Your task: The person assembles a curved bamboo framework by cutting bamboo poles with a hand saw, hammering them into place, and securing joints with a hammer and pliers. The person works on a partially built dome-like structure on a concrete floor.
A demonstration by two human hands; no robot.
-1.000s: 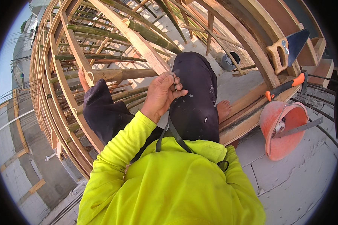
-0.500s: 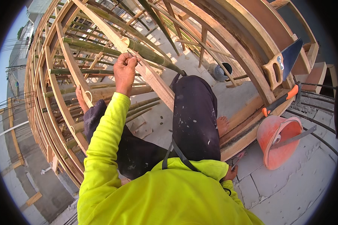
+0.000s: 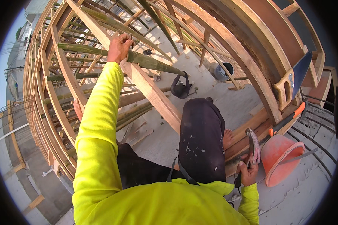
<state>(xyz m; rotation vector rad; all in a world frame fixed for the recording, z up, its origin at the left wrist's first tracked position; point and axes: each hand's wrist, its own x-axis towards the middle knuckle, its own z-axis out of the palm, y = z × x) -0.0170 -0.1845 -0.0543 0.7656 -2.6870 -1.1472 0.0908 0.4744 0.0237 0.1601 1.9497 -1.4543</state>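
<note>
My left hand (image 3: 118,48) pinches a thin dark nail (image 3: 131,37) above a long wooden beam (image 3: 154,93). The beam slopes from the far left down to my knee, and a green bamboo pole (image 3: 154,63) meets it just right of that hand. Low at the right, my right hand (image 3: 248,174) is wrapped round the dark handle of a claw hammer (image 3: 254,148), whose worn metal head points up and away from me. My legs in dark trousers (image 3: 202,146) straddle the framework.
Curved wooden ribs and bamboo poles fill the left. Rightward, a handsaw (image 3: 285,90) leans on a curved timber, near a tool with an orange-and-black handle (image 3: 289,119). A reddish plastic container (image 3: 276,155) with a metal strip rests on blocks. Below stand a dark bucket (image 3: 221,73) and a black bag-like object (image 3: 180,89).
My left hand has moved up and slightly left along the beam with the nail. My right hand has come up from beside my hip, bringing the hammer into view.
</note>
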